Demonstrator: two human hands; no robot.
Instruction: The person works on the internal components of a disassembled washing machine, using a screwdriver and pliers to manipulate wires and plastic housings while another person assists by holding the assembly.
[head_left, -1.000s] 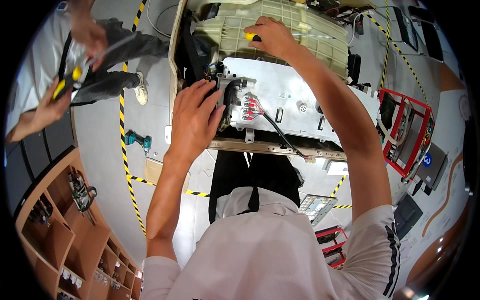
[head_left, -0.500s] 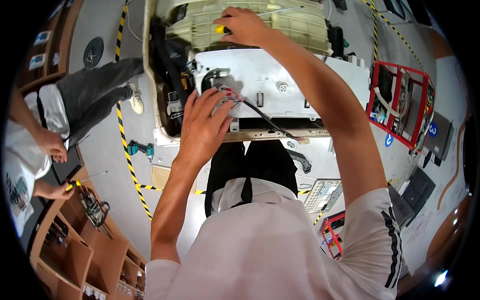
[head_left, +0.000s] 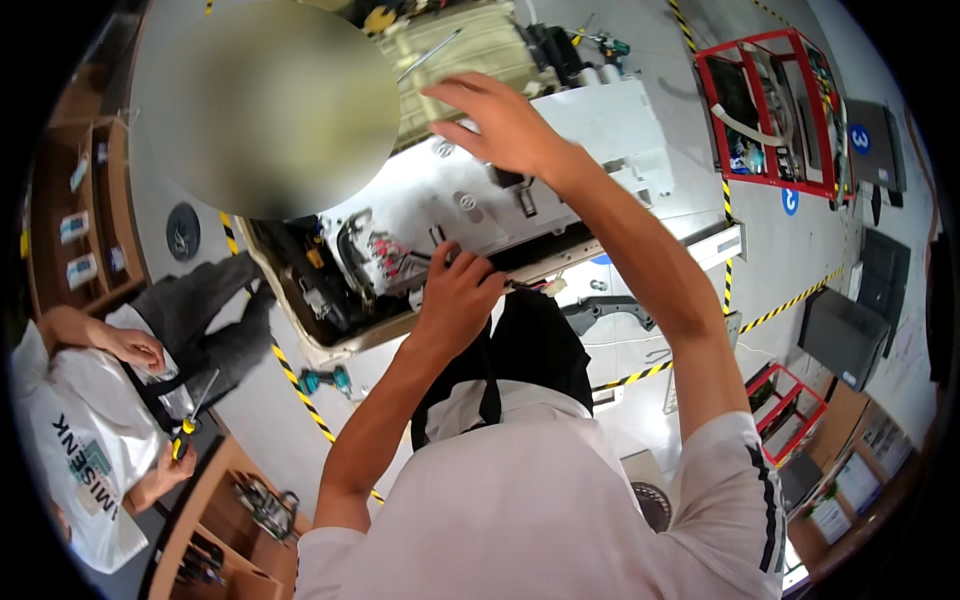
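My left hand (head_left: pixel 460 300) is at the front edge of a white metal panel (head_left: pixel 590 130), fingers curled over a black cable (head_left: pixel 417 256) that runs from red-tipped wires (head_left: pixel 385 252). The cable's pale connector (head_left: pixel 552 287) shows past my knuckles. Above the panel hovers my right hand (head_left: pixel 500 125), fingers apart and nothing in them. A screwdriver (head_left: pixel 430 55) lies on the cream ribbed plastic housing (head_left: pixel 490 45) just beyond it; only its shaft shows, and a blurred round patch hides its handle end.
At left another person (head_left: pixel 100 430) holds a yellow-and-black screwdriver (head_left: pixel 184 432). A teal power drill (head_left: pixel 327 381) lies on the floor by the casing's corner. Red tool racks (head_left: pixel 775 115) stand at right; wooden shelving (head_left: pixel 215 530) is at lower left. Striped tape (head_left: pixel 300 385) marks the floor.
My right hand has let go of the screwdriver, drawn back toward the panel and spread its fingers. My left hand has moved right along the cable and curled. The whole view has turned.
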